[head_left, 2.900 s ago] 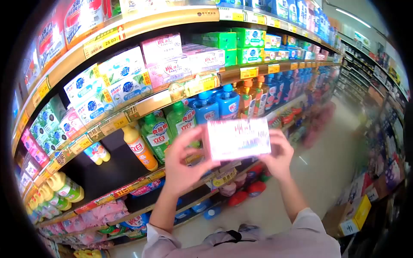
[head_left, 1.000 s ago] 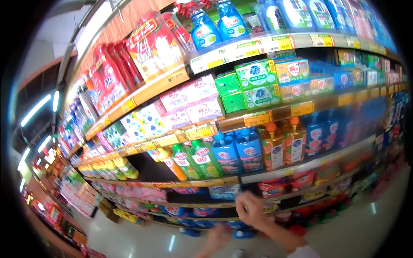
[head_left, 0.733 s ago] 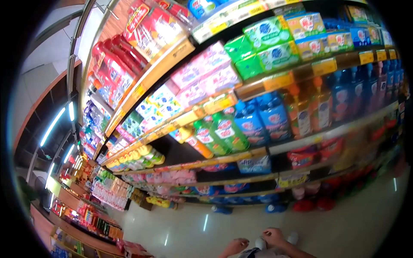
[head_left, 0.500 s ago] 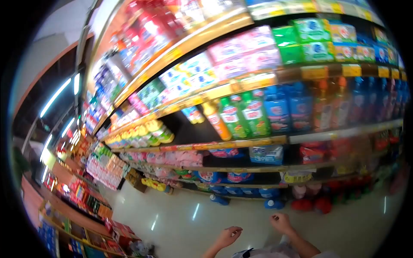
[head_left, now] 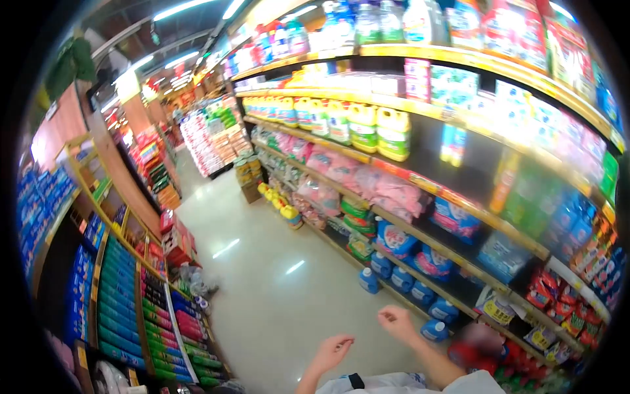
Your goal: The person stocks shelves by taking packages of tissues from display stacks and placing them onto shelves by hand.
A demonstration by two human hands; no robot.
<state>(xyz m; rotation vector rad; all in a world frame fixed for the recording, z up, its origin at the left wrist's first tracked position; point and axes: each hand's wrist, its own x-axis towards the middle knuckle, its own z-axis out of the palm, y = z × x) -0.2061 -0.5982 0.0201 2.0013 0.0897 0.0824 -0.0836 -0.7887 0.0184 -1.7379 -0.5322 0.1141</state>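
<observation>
My left hand point(head_left: 333, 351) is held low in front of my body, its fingers curled together, with nothing seen in it. To its right and slightly higher, my right hand point(head_left: 397, 322) is also loosely closed, and no object shows in it. Both hands hang over the floor, apart from each other and touching no goods. Nearest to my right hand is a blue jug point(head_left: 434, 329) on the floor by the shelf foot. Another blue jug point(head_left: 369, 281) stands farther along.
A long shelf point(head_left: 420, 177) on the right holds yellow bottles point(head_left: 394, 133), pink packs point(head_left: 394, 190) and detergent bags point(head_left: 456, 220). On the left, a rack point(head_left: 118, 299) carries toothpaste-like boxes. The shiny aisle floor point(head_left: 262, 256) runs between, towards stacked cartons point(head_left: 211, 141).
My view has turned left and now looks down the aisle, so the shelf has shifted right. Both hands remain raised and closed, a little farther left in the picture.
</observation>
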